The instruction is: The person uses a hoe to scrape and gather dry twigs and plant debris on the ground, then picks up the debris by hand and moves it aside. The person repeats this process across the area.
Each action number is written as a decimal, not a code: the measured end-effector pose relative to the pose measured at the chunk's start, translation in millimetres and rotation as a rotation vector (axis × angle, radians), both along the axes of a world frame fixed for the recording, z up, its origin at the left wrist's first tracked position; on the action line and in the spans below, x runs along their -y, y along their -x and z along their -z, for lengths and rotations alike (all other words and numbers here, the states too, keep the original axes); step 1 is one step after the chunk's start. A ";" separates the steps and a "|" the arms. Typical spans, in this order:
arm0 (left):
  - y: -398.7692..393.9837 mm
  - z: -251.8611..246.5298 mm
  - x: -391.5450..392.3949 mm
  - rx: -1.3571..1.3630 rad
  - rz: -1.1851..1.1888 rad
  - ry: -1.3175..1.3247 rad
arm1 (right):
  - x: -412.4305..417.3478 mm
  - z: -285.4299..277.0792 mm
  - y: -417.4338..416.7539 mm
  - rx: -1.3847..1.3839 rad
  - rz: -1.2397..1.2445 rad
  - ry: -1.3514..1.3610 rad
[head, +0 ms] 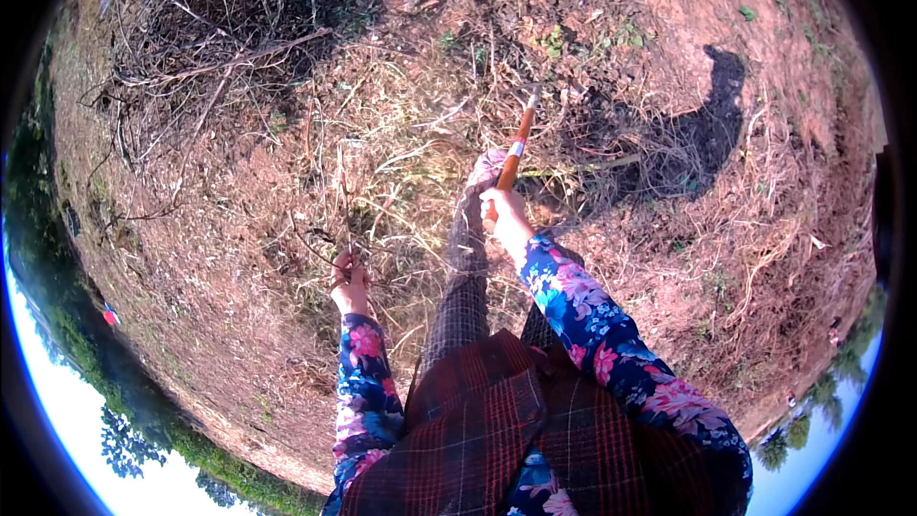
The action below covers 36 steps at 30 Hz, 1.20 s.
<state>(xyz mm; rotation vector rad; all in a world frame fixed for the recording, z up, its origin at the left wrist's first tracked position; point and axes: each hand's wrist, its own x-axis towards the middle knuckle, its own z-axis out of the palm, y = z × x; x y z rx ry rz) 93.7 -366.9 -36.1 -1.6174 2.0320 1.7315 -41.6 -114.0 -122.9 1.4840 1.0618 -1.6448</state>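
Observation:
My right hand (507,213) is closed around the orange-brown wooden handle (517,147) of a hand tool. The handle points away from me, over my forward foot (487,166), and has a pale band partway along. Its far end narrows to a light tip; the blade or head cannot be made out against the dry litter. On the left, my left hand (349,282) grips a small bunch of thin dry stems (345,211) that stick up past the fingers. Cut or fallen dry grass (408,222) lies on the ground around both hands.
A heap of dry brush (236,14) with long bare branches (236,59) covers the far left. A greenish stick (587,167) lies right of my foot. Tangled dry vines (759,272) spread over the soil at right. Trees (136,401) line the field's edge.

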 end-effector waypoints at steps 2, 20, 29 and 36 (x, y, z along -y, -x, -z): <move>8.1 -4.2 -3.4 -0.013 -0.001 0.004 | -10.1 18.4 -10.9 -0.038 0.025 -0.028; -2.8 0.3 -4.2 0.019 0.054 0.009 | -68.7 8.8 -13.2 -0.176 -0.037 0.015; -12.6 14.6 -2.9 -0.018 0.008 0.004 | -69.4 -0.7 13.9 -0.241 -0.165 0.174; -10.7 8.4 -5.0 0.025 0.014 0.019 | -40.0 -8.4 -3.5 -0.139 -0.077 0.309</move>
